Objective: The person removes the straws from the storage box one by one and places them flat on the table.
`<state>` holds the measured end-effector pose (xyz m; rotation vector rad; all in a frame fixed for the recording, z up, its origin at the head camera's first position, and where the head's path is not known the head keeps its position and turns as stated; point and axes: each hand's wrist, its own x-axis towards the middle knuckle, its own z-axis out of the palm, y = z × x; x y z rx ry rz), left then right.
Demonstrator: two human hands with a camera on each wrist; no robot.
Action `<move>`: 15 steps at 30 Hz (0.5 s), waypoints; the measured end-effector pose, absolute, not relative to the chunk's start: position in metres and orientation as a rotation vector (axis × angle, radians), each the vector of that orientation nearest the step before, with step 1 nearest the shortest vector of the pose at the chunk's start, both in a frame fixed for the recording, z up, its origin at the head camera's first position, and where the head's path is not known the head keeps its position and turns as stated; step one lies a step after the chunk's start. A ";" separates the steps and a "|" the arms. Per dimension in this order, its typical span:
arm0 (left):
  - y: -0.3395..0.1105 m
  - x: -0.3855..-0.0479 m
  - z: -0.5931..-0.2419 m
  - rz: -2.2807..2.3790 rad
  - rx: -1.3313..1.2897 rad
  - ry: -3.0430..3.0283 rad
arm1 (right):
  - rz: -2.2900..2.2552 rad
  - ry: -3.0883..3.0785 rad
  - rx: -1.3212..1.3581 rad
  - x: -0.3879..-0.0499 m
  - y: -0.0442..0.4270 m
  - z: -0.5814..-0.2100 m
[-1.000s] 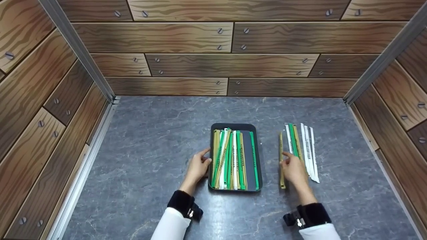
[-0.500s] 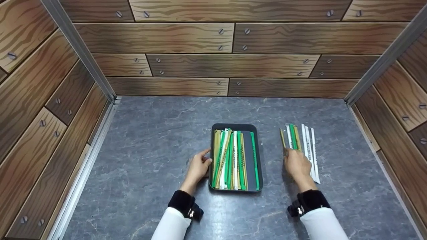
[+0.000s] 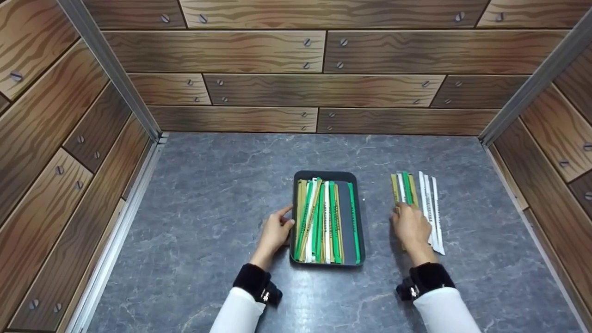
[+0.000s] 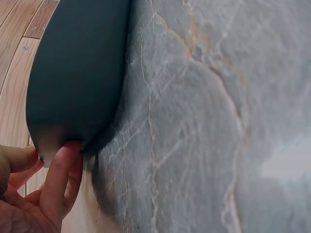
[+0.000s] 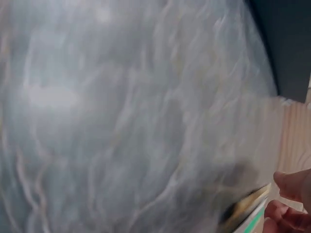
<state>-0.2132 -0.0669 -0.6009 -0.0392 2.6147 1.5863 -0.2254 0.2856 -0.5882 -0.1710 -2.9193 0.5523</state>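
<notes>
A dark rectangular tray (image 3: pixel 344 231) holds several long, thin printed wrappers, which look like wrapped straws, in green, gold and white. My left hand (image 3: pixel 275 233) grips its left edge; the left wrist view has the thumb and fingers (image 4: pixel 60 170) at the tray's wall (image 4: pixel 77 73). Right of the tray, my right hand (image 3: pixel 411 226) holds a row of wrapped straws: a gold one (image 3: pixel 394 185), a white one (image 3: pixel 401 185), a green one (image 3: pixel 407 185) and another gold one. In the right wrist view the thumb (image 5: pixel 294 184) lies beside their ends; their lower parts are hidden.
Several white wrapped straws (image 3: pixel 428 199) lie just right of the right hand. Inside the tray, one green wrapped straw (image 3: pixel 352 217) lies apart at the right wall. Wood-patterned panels (image 3: pixel 259 90) enclose the grey marbled tabletop (image 3: pixel 212 199).
My right hand has brought the gold wrapped straw rightward, and it now lies beside the white one. The fingers have moved over the row. The left hand and tray stay put.
</notes>
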 end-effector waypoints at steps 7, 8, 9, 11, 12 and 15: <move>-0.067 -0.215 -0.601 1.619 -0.025 2.589 | 0.678 -2.771 0.026 -0.217 0.244 -0.575; -0.066 -0.215 -0.601 1.619 -0.025 2.590 | 0.684 -2.765 0.046 -0.215 0.236 -0.572; -0.066 -0.215 -0.601 1.617 -0.026 2.592 | 0.703 -2.757 0.069 -0.213 0.228 -0.570; -0.066 -0.214 -0.601 1.612 -0.032 2.592 | 0.733 -2.744 0.107 -0.208 0.213 -0.567; -0.066 -0.214 -0.601 1.609 -0.035 2.593 | 0.745 -2.740 0.126 -0.205 0.206 -0.566; -0.066 -0.214 -0.602 1.606 -0.049 2.593 | 0.833 -2.786 0.170 -0.197 0.186 -0.565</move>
